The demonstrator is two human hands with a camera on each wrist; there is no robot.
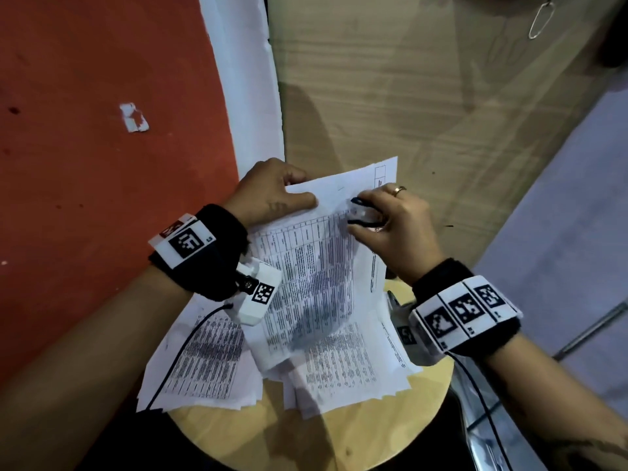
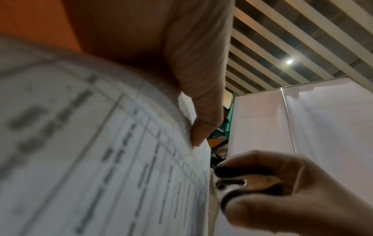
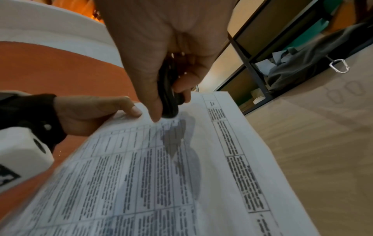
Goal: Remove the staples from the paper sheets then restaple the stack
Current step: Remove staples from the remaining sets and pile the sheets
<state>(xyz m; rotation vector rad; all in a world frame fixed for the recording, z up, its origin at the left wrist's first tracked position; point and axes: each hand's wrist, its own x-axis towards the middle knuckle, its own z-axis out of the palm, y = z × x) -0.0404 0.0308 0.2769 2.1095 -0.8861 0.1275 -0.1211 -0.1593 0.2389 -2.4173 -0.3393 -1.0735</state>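
Observation:
My left hand (image 1: 300, 190) grips the upper left corner of a stack of printed sheets (image 1: 316, 266), thumb (image 2: 203, 115) on top, and holds it tilted above the stool. My right hand (image 1: 356, 215) pinches a black and metal staple remover (image 1: 364, 212) between thumb and fingers. The remover (image 3: 170, 97) touches the top sheet (image 3: 181, 159) near its upper edge, a little right of my left hand (image 3: 90, 111). In the left wrist view the remover (image 2: 238, 183) sits beside the sheet's edge (image 2: 101, 159). No staple shows in any view.
More loose printed sheets (image 1: 204, 362) lie spread on a round wooden stool (image 1: 306, 436) beneath the held stack. A small metal object (image 1: 394, 300) is partly hidden under my right wrist. A carabiner (image 1: 540, 18) lies at the far right, a paper scrap (image 1: 134, 117) on the red surface.

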